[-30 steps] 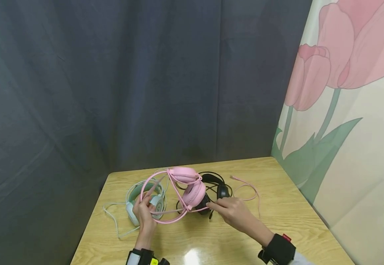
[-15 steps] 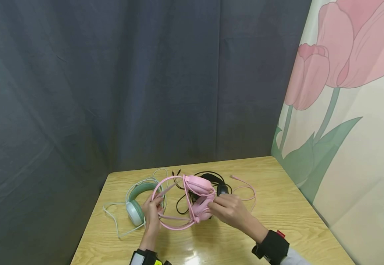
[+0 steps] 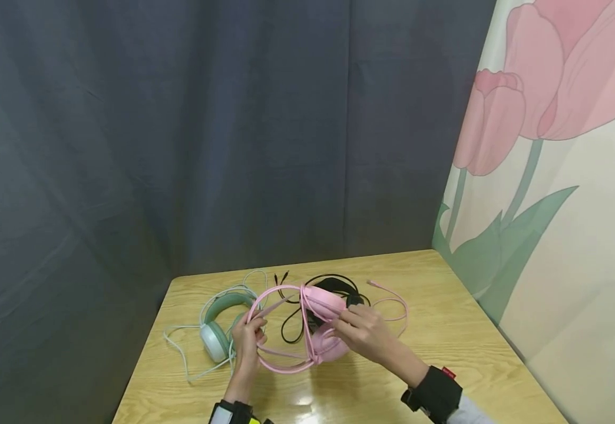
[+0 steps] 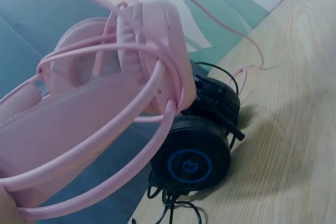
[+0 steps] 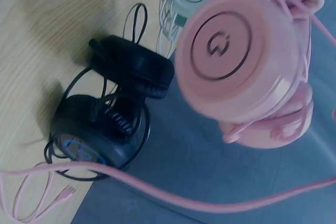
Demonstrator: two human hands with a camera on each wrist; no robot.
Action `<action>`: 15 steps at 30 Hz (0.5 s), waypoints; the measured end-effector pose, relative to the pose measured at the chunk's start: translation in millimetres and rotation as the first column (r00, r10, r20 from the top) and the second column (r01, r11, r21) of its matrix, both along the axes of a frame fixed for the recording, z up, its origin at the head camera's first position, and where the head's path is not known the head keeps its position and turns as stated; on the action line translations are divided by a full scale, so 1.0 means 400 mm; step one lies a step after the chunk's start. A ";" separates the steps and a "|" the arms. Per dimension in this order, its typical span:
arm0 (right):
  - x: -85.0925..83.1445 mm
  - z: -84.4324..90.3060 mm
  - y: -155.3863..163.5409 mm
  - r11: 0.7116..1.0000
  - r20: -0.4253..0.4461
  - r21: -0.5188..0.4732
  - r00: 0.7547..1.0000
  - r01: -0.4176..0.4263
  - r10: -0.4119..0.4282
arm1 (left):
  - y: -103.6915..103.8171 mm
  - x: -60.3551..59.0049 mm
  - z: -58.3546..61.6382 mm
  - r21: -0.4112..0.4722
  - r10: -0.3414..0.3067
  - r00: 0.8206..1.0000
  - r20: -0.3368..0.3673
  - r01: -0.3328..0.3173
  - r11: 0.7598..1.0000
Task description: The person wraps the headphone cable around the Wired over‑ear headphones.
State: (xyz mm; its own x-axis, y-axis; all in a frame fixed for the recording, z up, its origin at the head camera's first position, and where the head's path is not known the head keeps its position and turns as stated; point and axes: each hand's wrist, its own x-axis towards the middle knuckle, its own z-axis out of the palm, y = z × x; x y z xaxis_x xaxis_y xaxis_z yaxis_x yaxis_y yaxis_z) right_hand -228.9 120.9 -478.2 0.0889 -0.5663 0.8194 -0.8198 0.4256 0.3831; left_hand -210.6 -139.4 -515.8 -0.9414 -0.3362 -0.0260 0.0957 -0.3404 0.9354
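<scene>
Low centre of the head view, above the bench (image 3: 445, 347): left hand (image 3: 247, 337) pinches the pink headset (image 3: 318, 330) band, right hand (image 3: 363, 330) grips its earcup. Best lift slowly, keeping its cable (image 3: 392, 306) clear of the black headset (image 3: 334, 287).

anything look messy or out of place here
Yes: cords are tangled. The pink headset, held in the left hand and right hand, trails its cable loosely over the black headset, whose own cord loops around it on the table.
</scene>
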 end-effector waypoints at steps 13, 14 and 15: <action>-0.009 0.010 0.026 0.999 0.107 0.044 0.994 0.008 -0.013 | 0.004 0.001 0.001 -0.125 -0.157 0.987 0.025 0.159 0.979; -0.011 0.012 0.027 0.999 0.108 0.043 0.994 0.019 -0.024 | 0.004 0.002 0.002 -0.145 -0.170 0.985 0.031 0.173 0.974; -0.012 0.013 0.030 0.999 0.109 0.044 0.993 0.032 -0.037 | 0.005 0.003 0.002 -0.163 -0.182 0.983 0.037 0.186 0.969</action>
